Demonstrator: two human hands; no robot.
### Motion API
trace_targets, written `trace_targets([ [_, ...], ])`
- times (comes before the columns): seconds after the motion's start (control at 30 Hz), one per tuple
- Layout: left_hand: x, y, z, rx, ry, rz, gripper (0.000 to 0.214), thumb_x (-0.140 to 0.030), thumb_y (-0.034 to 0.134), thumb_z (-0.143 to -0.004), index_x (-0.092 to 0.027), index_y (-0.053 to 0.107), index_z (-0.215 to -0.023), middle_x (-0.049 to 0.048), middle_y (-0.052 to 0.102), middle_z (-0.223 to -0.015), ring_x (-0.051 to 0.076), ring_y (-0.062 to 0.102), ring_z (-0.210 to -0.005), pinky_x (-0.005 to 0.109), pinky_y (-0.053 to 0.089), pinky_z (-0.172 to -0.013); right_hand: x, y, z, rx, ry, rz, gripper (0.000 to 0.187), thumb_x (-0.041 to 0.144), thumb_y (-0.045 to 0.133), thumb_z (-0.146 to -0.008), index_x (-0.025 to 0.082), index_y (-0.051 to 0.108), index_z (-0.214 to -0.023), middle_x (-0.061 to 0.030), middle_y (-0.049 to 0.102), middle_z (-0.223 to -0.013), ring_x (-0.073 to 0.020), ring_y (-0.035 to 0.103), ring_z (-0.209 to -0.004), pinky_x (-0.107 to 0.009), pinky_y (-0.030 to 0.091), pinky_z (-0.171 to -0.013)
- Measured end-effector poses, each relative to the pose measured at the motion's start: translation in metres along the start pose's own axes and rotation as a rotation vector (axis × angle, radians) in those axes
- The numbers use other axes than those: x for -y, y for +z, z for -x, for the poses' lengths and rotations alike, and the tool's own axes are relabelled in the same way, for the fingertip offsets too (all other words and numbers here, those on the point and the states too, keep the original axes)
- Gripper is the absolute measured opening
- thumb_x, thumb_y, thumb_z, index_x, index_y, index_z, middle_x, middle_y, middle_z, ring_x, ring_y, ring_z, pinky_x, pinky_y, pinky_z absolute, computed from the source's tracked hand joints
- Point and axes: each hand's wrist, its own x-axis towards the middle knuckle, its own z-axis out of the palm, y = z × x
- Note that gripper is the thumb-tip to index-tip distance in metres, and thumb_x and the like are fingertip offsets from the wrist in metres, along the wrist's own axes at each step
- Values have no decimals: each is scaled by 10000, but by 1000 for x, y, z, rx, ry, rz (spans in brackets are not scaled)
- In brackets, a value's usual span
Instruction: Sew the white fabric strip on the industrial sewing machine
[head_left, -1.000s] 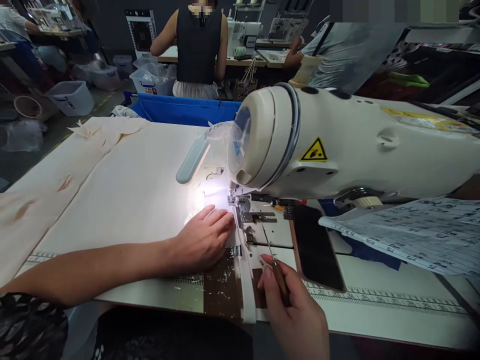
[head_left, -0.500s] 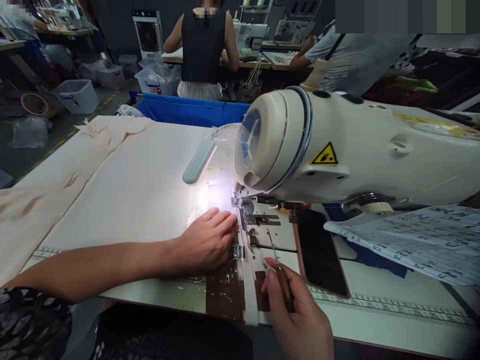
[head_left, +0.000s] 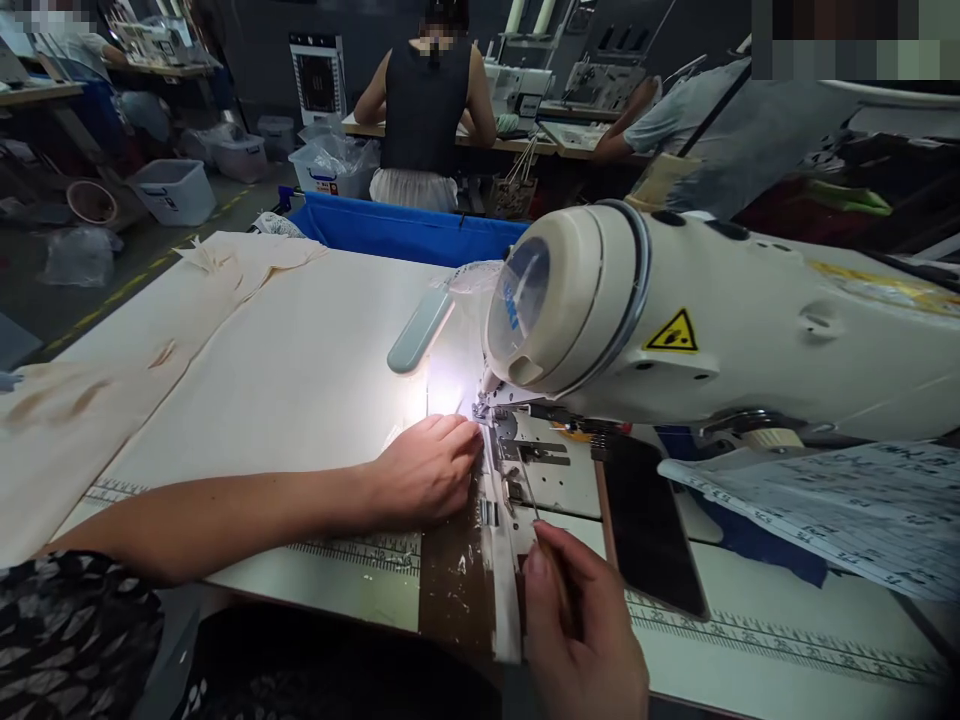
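My left hand (head_left: 431, 470) rests on the sewing table left of the presser foot (head_left: 480, 408), its fingers curled together and fingertips hidden beside a narrow white fabric strip (head_left: 506, 600). What they pinch, if anything, does not show. The strip runs from the table's front edge through a small metal guide (head_left: 489, 513) towards the foot. In my right hand (head_left: 592, 625) is an awl (head_left: 561, 580) with a wooden handle, its thin metal spike pointing up and away over the machine's plate, right of the strip. The sewing machine (head_left: 577, 290) arches above, its lamp glowing near the needle.
A phone (head_left: 652, 520) lies right of the plate, near handwritten paper sheets (head_left: 825, 500). Behind my left hand is a grey-green flat object (head_left: 420, 330). Cream fabric (head_left: 135, 370) covers the table's left. A blue cloth trough (head_left: 405, 230) borders the far side; co-workers sit beyond.
The view has shifted, so the scene sits slightly further right. My left fingers have bunched more tightly beside the foot. The awl in my right hand has drawn closer to the strip.
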Motion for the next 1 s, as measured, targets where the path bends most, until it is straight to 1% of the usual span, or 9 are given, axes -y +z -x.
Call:
trace_targets([
  [0.07,1,0,-2,22,-19,10,262,-200,423,-954,-78,655,-965,176,620,-1103,260,558,-1045,392,519,-900,-2,4,-6,67,-233,69,182,294,534,-975,224,662,-1083,-54,703,-986,-193,703,-877,-269,573,-777],
  [0.13,2,0,-2,28,-13,2,253,-204,427,-950,-90,651,-922,166,619,-1075,250,561,-1004,383,522,-879,-4,10,-11,107,-415,128,188,244,498,-993,207,641,-1108,-48,687,-932,-174,691,-827,-253,562,-738],
  [0.2,3,1,-1,18,5,-4,260,-216,428,-953,-93,651,-901,162,619,-1073,244,564,-984,377,520,-875,-5,17,-14,95,-517,204,202,225,470,-1008,192,628,-1129,-51,691,-919,-164,689,-799,-239,548,-688],
  [0.27,5,2,0,-1,17,-5,263,-216,432,-956,-93,654,-890,163,621,-1081,244,566,-999,373,514,-889,-5,23,-15,81,-571,303,222,229,449,-1021,181,633,-1136,-63,709,-950,-166,701,-813,-234,536,-652],
  [0.37,6,4,1,-22,23,-5,263,-200,429,-958,-98,658,-878,162,624,-1089,247,569,-1023,370,512,-893,-3,28,-17,49,-599,415,252,235,424,-1034,154,646,-1121,-69,722,-957,-163,712,-796,-224,518,-604],
  [0.53,6,4,1,-4,18,-9,264,-203,427,-957,-102,651,-863,155,620,-1087,245,569,-987,377,518,-866,1,31,-20,13,-617,488,273,229,411,-1045,126,659,-1102,-58,718,-931,-144,694,-728,-216,471,-548],
  [0.7,5,4,1,2,6,-6,267,-200,415,-949,-96,647,-866,160,615,-1087,249,562,-980,390,517,-852,0,34,-20,21,-609,551,291,238,403,-1053,130,670,-1100,-53,727,-939,-143,692,-710,-227,432,-503],
  [0.83,6,5,1,-11,-1,-5,258,-192,405,-929,-107,638,-858,154,612,-1050,243,551,-933,389,511,-797,1,34,-18,-1,-609,611,296,237,407,-1052,137,682,-1095,-38,735,-922,-126,661,-617,-232,402,-467],
  [1.0,8,6,1,-12,-32,13,232,-217,432,-909,-111,638,-932,151,609,-1063,249,545,-940,390,507,-789,5,36,-20,-17,-615,661,270,217,428,-1043,145,683,-1096,-12,735,-891,-117,652,-584,-246,389,-457],
])
